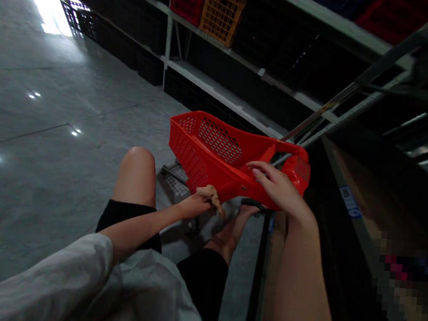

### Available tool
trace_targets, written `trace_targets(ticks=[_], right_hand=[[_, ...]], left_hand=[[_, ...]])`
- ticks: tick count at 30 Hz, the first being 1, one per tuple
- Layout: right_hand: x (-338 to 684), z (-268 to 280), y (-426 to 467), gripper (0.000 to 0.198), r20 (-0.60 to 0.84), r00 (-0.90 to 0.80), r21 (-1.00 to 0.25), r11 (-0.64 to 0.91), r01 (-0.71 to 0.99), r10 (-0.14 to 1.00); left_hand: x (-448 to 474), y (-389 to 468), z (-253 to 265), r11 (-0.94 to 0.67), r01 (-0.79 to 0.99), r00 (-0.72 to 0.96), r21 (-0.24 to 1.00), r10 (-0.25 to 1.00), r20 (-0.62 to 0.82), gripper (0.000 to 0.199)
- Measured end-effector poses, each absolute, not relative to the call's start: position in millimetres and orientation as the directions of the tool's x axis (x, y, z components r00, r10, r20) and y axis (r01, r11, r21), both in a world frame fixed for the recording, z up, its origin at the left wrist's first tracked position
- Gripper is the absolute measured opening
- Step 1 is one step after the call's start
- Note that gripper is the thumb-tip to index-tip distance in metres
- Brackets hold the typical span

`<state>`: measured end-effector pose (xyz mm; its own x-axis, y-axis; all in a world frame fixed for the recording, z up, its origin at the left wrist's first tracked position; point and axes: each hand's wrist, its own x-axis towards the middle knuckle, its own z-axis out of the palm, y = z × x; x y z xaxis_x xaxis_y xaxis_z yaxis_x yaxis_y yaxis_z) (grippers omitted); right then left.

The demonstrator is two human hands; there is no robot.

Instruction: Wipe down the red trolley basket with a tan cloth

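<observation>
A red plastic shopping cart basket [218,156] with perforated sides is in front of my knees, its open top facing up. My left hand [195,206] is closed on a crumpled tan cloth [211,196] against the near side of the basket. On the right, my right hand [273,182] lies over the near rim, its fingers loosely stretched toward the inside and holding nothing I can see. Part of the cart's metal frame [176,175] shows below the basket.
Shelving [219,94] with dark crates runs along the back, with an orange crate [221,12] and a red crate [187,0] on it. A dark-edged wooden board [359,192] stands close on my right. Grey floor [54,118] extends to the left.
</observation>
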<state>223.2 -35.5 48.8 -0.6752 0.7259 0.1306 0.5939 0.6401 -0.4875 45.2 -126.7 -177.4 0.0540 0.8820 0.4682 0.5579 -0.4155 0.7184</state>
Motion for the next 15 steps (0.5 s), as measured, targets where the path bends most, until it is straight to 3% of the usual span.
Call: trace_targets(ticks=[3,6,11,15], right_hand=[[224.4,53.9,-21.6,0.032,-0.028,-0.696,-0.428,0.620,0.657,0.718],[212.3,59.6,-9.1,0.031,-0.081,-0.705,-0.364,0.638,0.679,0.704],[174.7,44.5,-2.3,0.027,0.000,-0.748,-0.388,0.689,0.612,0.664],[168.1,24.3,-3.8,0.036,0.032,-0.722,-0.410,0.668,0.621,0.691]], left_hand=[[39.0,-119.5,-175.5,-0.400,0.624,0.014,0.671,0.865,0.502,0.016],[50.4,-97.8,-142.3,-0.391,0.651,-0.051,0.651,0.833,0.551,0.027],[74.9,-73.5,-103.0,-0.473,0.683,-0.084,0.556,0.706,0.703,0.038],[68.9,-83.3,-149.0,-0.339,0.707,-0.102,0.620,0.819,0.564,0.030]])
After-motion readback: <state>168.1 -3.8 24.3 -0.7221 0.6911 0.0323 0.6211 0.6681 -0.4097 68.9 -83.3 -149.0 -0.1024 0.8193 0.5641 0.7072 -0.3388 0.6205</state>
